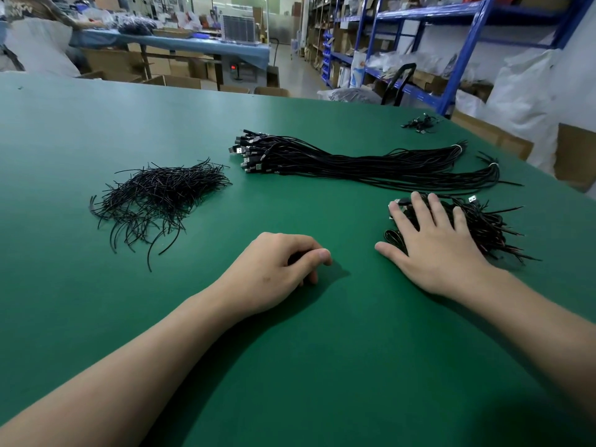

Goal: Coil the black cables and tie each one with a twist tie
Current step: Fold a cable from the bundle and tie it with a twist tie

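Pressing down with straight, spread fingers, the right hand point(432, 250) lies flat on a heap of coiled black cables point(487, 227) at the right side of a green table point(290, 366). The hand grips nothing. A silver USB plug point(472, 198) and bare wire ends stick out of the heap past the fingertips.

The left hand point(277, 266) rests on the tabletop near the middle, well apart from any cable, with its fingers loosely curled and nothing in them.

Farther back, a long bundle of uncoiled black cables point(371, 166) stretches across the table. Its USB plugs are bunched at the left end, and pale bands point(456, 146) gather its strands at the right end. A loose pile of thin black twist ties point(161, 195) lies to the left, apart from the bundle. A small black cluster point(419, 124) sits near the far right edge; what it is made of cannot be told.

Beyond the table stand blue shelves point(477, 37) stacked with boxes and bags, white sacks point(522, 91) and cardboard cartons point(174, 80). Another person in white point(38, 46) sits at a blue-covered bench point(193, 43) at upper left. A red display point(233, 67) glows under that bench, too small to read, and the markings on the shelved goods are too blurred to make out.
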Action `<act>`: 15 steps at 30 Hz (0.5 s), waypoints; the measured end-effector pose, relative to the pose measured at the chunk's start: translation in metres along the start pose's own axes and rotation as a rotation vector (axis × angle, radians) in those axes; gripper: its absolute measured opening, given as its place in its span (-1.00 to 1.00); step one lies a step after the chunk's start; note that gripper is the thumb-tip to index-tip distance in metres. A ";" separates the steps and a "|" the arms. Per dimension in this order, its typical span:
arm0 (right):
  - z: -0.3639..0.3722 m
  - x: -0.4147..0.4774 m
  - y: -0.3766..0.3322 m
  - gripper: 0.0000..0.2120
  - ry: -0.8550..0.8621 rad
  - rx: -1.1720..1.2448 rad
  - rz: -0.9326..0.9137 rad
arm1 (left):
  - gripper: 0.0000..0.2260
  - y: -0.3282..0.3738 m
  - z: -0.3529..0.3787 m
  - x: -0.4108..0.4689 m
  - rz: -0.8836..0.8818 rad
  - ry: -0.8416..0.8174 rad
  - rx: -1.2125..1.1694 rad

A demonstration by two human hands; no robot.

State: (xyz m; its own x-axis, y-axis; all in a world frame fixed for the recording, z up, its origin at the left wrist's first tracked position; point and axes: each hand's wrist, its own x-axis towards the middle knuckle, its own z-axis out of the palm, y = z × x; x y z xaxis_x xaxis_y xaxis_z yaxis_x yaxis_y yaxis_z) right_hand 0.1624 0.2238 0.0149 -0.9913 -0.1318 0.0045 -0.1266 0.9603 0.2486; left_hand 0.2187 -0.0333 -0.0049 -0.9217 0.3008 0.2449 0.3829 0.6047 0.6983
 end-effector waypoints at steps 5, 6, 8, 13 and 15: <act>-0.031 0.021 0.002 -0.26 0.037 0.149 0.010 | -0.79 0.001 -0.001 -0.001 -0.007 -0.009 -0.004; -0.039 0.030 0.001 -0.30 0.105 0.184 0.000 | -0.79 0.001 -0.001 -0.001 -0.007 -0.009 -0.003; -0.052 0.053 -0.005 -0.40 0.171 0.227 -0.046 | -0.79 0.002 -0.001 -0.001 -0.006 -0.006 -0.004; -0.056 0.111 -0.041 -0.49 0.067 0.234 -0.184 | -0.79 0.002 -0.001 0.000 -0.008 -0.001 0.001; -0.053 0.128 -0.057 -0.48 0.042 0.242 -0.222 | -0.78 0.002 -0.001 0.000 -0.004 0.002 -0.001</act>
State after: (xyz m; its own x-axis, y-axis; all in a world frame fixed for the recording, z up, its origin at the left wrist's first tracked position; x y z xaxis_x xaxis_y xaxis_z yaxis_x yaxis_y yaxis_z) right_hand 0.0443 0.1390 0.0528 -0.9368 -0.3495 0.0176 -0.3493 0.9369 0.0102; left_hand 0.2197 -0.0327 -0.0028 -0.9234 0.2971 0.2431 0.3790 0.6054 0.6999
